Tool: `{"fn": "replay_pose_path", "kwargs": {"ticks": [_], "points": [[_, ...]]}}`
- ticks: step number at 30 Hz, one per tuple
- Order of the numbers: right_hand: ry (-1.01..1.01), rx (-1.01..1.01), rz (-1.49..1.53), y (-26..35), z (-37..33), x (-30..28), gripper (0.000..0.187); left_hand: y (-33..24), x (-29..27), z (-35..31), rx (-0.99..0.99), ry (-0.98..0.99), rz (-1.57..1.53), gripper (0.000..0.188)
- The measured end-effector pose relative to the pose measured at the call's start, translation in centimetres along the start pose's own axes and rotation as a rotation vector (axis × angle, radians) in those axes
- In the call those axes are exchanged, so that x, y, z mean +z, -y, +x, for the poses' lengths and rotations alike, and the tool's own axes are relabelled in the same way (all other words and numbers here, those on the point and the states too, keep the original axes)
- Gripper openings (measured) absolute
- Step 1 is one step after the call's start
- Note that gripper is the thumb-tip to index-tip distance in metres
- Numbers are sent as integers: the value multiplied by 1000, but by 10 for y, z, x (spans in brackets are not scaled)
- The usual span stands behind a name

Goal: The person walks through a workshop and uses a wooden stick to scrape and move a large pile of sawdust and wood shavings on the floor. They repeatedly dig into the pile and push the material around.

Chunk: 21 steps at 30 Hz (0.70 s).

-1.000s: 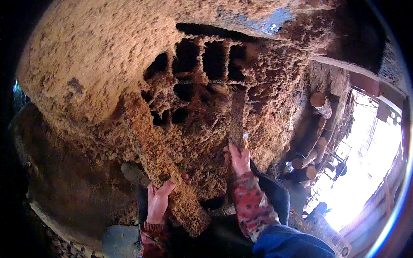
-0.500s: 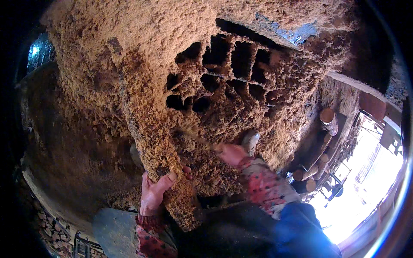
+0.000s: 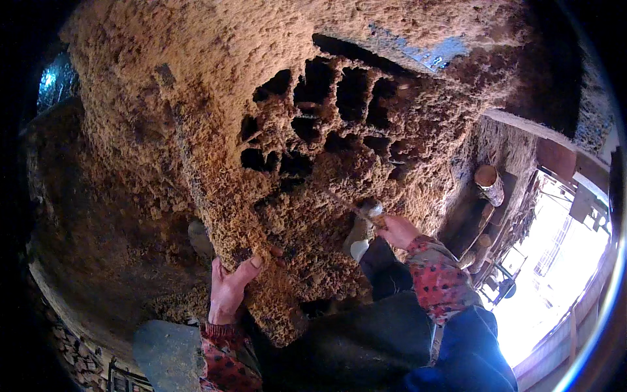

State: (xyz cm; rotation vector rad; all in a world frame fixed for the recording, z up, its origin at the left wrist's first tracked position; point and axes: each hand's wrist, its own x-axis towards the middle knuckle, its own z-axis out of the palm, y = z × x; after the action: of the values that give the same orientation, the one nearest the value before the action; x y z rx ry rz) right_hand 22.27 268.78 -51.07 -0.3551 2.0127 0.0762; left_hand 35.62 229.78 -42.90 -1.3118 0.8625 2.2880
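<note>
A long wooden board, thickly coated in sawdust, slopes from the upper left down towards my body. My left hand is closed round its lower part, thumb on top and fingertips at the far edge. My right hand grips a thin stick-like tool, which points up and left over the brown sawdust. The tool's far end blends into the sawdust, so its shape cannot be made out. Ahead of it, the caked sawdust surface has several dark square openings.
Beside my right hand is my shoe, its toe pale. A grey, flat, rounded panel lies at lower left. Cut logs lie at right, near a bright opening. A blue-stained metal piece juts out at the top.
My right hand has moved right and slightly up, drawing the tool away from the board. My left hand keeps its hold on the board. The whole view has shifted slightly.
</note>
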Motion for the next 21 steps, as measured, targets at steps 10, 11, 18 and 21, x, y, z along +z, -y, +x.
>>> {"fn": "replay_pose_path", "kwargs": {"ticks": [10,11,18,21], "points": [[-497,212,215,-124,-1,-50,36,7,0,0,-73,-11,115,30],[-402,229,159,-110,-7,-54,36,10,-3,0,-70,0,96,32],[60,-178,101,18,13,19,41,6,6,4,-6,70,-54,31],[176,-184,15,53,52,20,40,14,-13,1,68,41,20,34]]}}
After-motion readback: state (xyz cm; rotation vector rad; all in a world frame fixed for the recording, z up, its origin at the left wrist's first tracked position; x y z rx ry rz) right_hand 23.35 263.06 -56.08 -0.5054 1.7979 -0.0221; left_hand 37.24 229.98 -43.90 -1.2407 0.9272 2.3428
